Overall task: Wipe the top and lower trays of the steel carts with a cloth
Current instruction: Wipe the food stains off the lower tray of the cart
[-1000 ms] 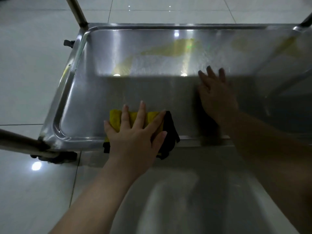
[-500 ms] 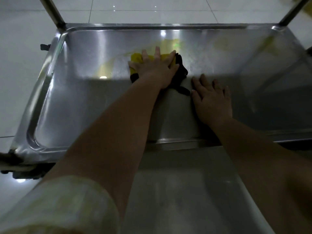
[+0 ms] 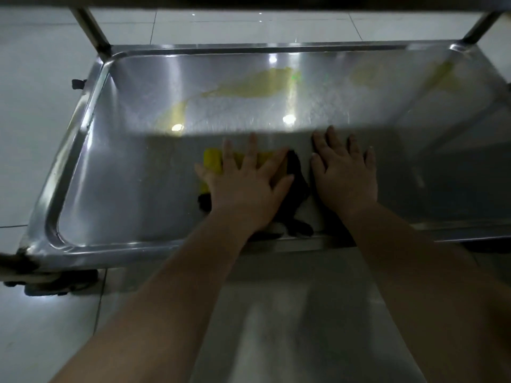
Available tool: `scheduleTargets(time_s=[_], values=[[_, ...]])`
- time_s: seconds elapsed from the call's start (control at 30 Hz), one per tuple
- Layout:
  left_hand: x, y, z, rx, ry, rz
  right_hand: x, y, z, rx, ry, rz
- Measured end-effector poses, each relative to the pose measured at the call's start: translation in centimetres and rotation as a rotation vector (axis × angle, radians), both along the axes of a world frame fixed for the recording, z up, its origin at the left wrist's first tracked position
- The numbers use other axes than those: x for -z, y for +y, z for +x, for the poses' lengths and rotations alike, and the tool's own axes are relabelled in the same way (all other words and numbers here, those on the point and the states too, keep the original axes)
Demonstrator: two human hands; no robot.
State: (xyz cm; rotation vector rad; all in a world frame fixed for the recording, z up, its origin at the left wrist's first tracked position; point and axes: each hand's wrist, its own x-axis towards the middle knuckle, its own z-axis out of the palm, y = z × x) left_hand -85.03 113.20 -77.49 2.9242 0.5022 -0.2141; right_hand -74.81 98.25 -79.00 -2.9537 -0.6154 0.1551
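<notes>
The cart's lower steel tray [image 3: 116, 172] fills the view, lit at the back and shadowed at the front. A yellow and black cloth [image 3: 297, 186] lies on its near middle. My left hand [image 3: 243, 186] presses flat on the cloth with fingers spread. Just to the right, my right hand [image 3: 345, 175] rests flat on the bare tray, fingers straight, close beside the cloth's black edge. Yellowish smears [image 3: 257, 84] show on the far lit part of the tray.
Steel cart legs rise at the back left [image 3: 91, 29] and back right [image 3: 481, 26]. A dark upper edge [image 3: 249, 0] runs across the top of the view. A black caster [image 3: 49, 283] sits under the near left corner. White floor tiles [image 3: 33, 106] surround the cart.
My left hand has pulled the cloth back from the far lit part of the tray to the near shadowed part. My right hand has stayed flat on the tray.
</notes>
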Motion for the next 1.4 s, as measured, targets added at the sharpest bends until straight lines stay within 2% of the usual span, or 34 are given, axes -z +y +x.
scheduleTargets(time_s=[0.13, 0.27, 0.4, 0.53, 0.6, 0.7, 0.83, 0.93, 1.0, 1.07, 1.13, 1.27, 1.4], values=[[-0.2, 3.3, 10.5, -0.062, -0.038, -0.005, 0.1, 0.0, 0.2, 0.0, -0.005, 0.009], [-1.2, 4.6, 15.2, -0.037, 0.038, 0.025, 0.3, -0.3, 0.5, -0.004, 0.002, 0.027], [-0.7, 4.0, 10.5, 0.007, -0.029, 0.022, 0.2, -0.1, 0.4, -0.002, -0.001, 0.03], [-0.6, 1.8, -0.2, 0.04, -0.023, 0.032, 0.0, 0.0, 0.2, 0.0, 0.002, 0.022], [-0.7, 1.6, -5.2, 0.024, -0.013, 0.058, -0.2, 0.1, 0.1, -0.007, 0.013, 0.028], [-1.0, 3.5, -8.3, -0.06, 0.029, 0.021, -0.5, 0.2, 0.0, -0.012, 0.056, 0.005], [-1.5, 5.6, -9.6, -0.157, 0.05, 0.001, -1.9, 2.5, -0.1, 0.04, 0.021, 0.04], [-1.8, 4.0, -10.7, -0.237, 0.088, 0.063, -2.2, 7.9, -1.6, -0.147, 0.039, 0.209], [-1.8, 2.8, -10.9, -0.279, 0.088, 0.093, -1.4, 10.9, -2.8, -0.254, 0.065, 0.136], [-1.7, 3.0, -10.7, -0.293, 0.062, 0.042, -0.4, 11.8, -3.2, -0.252, 0.042, 0.035], [-1.4, 4.7, -10.2, -0.322, 0.051, -0.028, -0.1, 11.6, -3.2, -0.233, 0.036, 0.028], [-1.2, 9.9, -5.7, -0.315, 0.025, -0.011, 0.1, 11.3, -3.5, -0.226, -0.008, 0.013], [-1.3, 15.3, 3.3, -0.314, 0.019, -0.017, 0.2, 11.3, -3.6, -0.217, -0.02, 0.027]])
